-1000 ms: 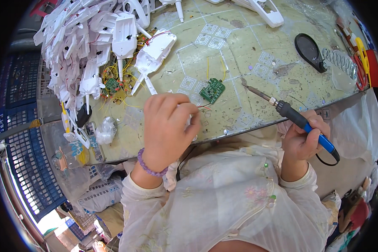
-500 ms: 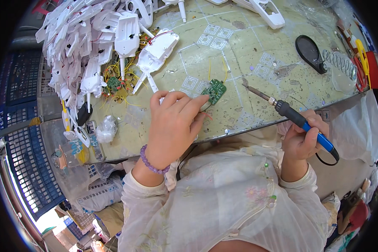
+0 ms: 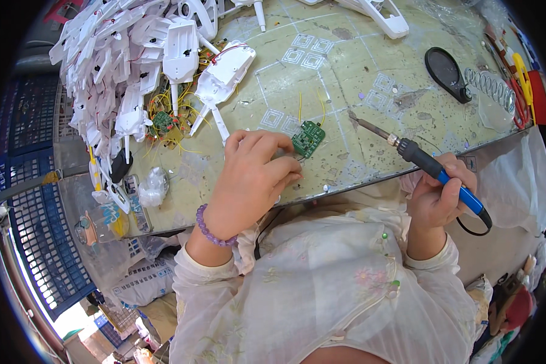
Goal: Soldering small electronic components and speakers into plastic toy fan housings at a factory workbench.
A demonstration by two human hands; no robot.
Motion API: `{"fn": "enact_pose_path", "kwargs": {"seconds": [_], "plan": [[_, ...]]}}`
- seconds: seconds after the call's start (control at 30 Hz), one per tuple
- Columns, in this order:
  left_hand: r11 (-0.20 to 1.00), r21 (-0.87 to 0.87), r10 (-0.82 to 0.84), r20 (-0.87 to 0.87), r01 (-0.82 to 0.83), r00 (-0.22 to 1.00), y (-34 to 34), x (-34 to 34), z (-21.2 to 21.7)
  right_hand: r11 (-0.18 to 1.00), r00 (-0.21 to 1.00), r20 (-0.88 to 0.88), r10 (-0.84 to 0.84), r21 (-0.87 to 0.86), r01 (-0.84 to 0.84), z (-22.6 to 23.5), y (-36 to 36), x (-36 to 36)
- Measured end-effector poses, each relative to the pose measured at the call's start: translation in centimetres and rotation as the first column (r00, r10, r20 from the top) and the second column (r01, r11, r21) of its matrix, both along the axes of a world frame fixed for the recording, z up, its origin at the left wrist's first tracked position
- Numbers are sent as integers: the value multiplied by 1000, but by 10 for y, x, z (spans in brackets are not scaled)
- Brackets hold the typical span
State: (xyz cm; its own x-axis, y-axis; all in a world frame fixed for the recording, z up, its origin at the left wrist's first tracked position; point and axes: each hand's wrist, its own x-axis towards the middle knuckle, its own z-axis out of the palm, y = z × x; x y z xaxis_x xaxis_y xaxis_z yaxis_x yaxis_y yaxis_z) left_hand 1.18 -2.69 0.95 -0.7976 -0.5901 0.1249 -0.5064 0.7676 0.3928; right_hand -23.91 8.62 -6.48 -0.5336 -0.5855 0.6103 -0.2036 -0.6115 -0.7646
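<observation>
My right hand point(image 3: 441, 191) grips a blue-and-black soldering iron point(image 3: 420, 159), its metal tip pointing up and left over the table. A green circuit board point(image 3: 309, 139) lies on the tabletop, with two yellow wires point(image 3: 321, 108) running away from its far edge. Just left of the board is my left hand point(image 3: 253, 173), fingers curled and drawn together above the table. Its fingertips are partly hidden, so what they pinch cannot be made out. A purple bead bracelet circles the left wrist.
White plastic housings point(image 3: 109, 67) form a tall pile at the far left. Beside it are more boards with yellow wires point(image 3: 164, 123) and an opened housing point(image 3: 224, 73). A black oval part point(image 3: 446, 73), a coiled metal spring stand point(image 3: 490, 90) and yellow-handled tools point(image 3: 523, 79) sit at the right.
My left hand has shifted slightly, its index finger curling back off the board's edge. A reddish wire by the fingertips no longer shows. The right hand with the soldering iron has barely moved.
</observation>
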Motion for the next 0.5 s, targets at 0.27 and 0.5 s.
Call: {"fn": "enact_pose_path", "kwargs": {"seconds": [0.27, 0.5], "plan": [[967, 135, 236, -134, -218, 962, 15, 12, -1, 1000, 1000, 10, 11, -3, -11, 3, 1, 1], [926, 153, 368, -165, -345, 915, 14, 13, -6, 998, 999, -12, 49, 35, -49, 7, 5, 7]]}}
